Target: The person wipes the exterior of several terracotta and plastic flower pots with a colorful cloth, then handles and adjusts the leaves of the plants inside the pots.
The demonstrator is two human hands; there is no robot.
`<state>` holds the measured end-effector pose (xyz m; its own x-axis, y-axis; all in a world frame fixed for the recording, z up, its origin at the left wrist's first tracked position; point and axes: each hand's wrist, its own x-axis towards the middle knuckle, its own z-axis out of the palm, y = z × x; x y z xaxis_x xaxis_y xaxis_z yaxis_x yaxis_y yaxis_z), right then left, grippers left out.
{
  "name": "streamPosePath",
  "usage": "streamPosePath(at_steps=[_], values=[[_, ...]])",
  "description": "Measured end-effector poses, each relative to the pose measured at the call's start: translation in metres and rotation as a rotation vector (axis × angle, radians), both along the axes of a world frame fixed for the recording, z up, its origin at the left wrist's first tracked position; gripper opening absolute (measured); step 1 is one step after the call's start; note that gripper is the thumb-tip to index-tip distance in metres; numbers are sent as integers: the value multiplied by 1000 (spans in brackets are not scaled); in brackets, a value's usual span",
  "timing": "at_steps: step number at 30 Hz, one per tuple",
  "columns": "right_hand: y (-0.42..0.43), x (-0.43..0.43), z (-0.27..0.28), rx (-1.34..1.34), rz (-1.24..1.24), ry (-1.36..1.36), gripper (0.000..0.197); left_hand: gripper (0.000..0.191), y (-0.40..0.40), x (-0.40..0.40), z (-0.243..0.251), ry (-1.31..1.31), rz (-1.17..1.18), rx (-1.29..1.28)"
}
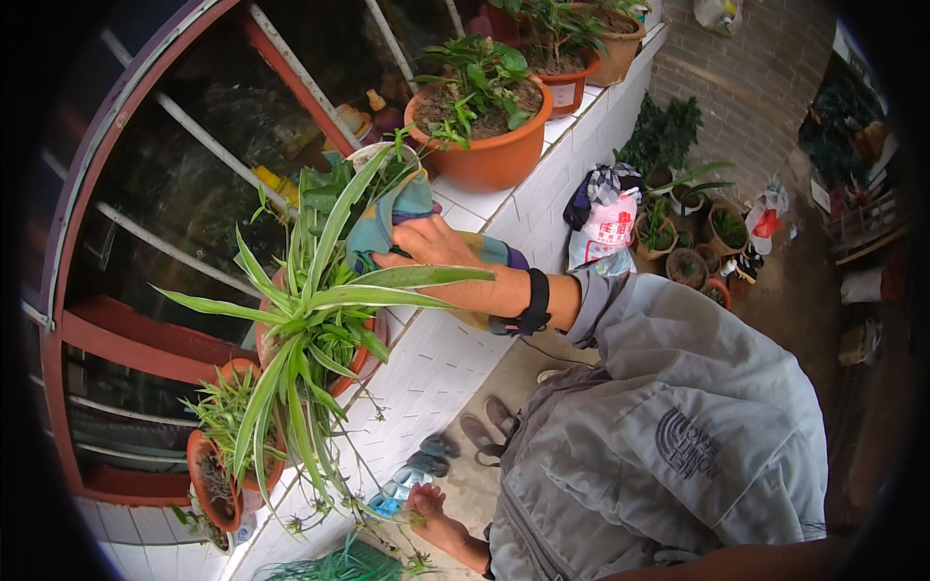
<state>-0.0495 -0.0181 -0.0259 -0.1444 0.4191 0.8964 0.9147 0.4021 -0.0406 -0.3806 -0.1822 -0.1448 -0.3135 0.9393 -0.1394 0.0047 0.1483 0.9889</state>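
Observation:
My right hand (425, 243) grips a multicoloured cloth (389, 218) of teal, yellow and purple. It presses the cloth beside a white pot (374, 154) on the tiled ledge, and part of the cloth hangs below my wrist. A large spider plant (305, 305) with striped leaves stands just left of that hand. Two of its long leaves cross in front of my forearm. Lower down, my left hand (436, 519) hangs with loosely curled fingers, near the spider plant's trailing runners (349, 501). I see no object in its palm.
Orange pots (483, 163) with leafy plants line the white-tiled ledge (465, 210) beside a barred window (218, 160). Smaller potted plants (218, 479) stand at its near end. Slippers (479, 432), a stuffed bag (603, 225) and more pots (686, 269) are on the floor.

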Motion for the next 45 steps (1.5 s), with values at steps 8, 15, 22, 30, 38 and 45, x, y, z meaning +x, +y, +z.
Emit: streamPosePath(at_steps=[8,15,22,30,38,45], values=[[-12,8,-64,-431,-89,-90,38,31,8,5,-1,-9,-36,23],[-32,12,-11,-341,-121,-51,34,34,-18,-27,-31,-2,139,-48],[-17,4,14,-139,12,-41,32,35,-14,-20,-18,-54,177,-29],[-27,26,-48,-428,-142,-40,41,37,-10,-22,-21,-4,116,-35],[-9,8,19,13,-53,37,30,38,-6,-27,-29,54,95,-30],[-22,21,-48,-248,-133,-160,34,26,11,-10,-28,33,-2,1]])
